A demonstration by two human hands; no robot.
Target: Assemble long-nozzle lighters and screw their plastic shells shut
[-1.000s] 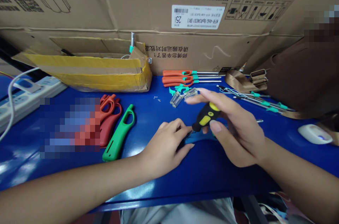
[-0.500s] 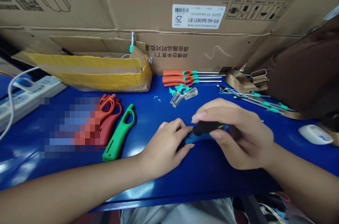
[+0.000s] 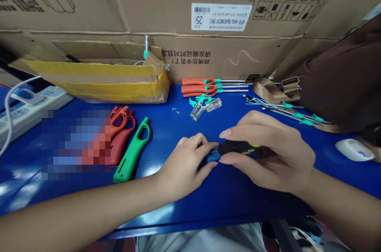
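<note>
My right hand [image 3: 274, 152] grips a screwdriver by its black and yellow handle [image 3: 235, 147], thumb below and fingers above; its tip is hidden. Close beside it, my left hand [image 3: 190, 160] is closed on a blue plastic piece [image 3: 212, 156] lying low over the table. Most of that piece is covered by my hands, so its full shape does not show. To the left of my left hand lies a green lighter handle shell [image 3: 132, 152]. Next to that are red and orange handle shells [image 3: 122, 137], partly behind a blurred patch.
Orange gas lighters [image 3: 198, 87] lie at the back, with clear plastic tanks [image 3: 199, 111] and teal parts before them. Several metal lighter rods [image 3: 297, 116] lie right of these. A taped carton [image 3: 119, 89], a power strip [image 3: 38, 105] and a white mouse-like device [image 3: 354, 151] flank the workspace.
My right hand has shifted slightly right with the screwdriver, whose handle now lies flatter and shows more yellow. My left hand stays in place on the blue piece.
</note>
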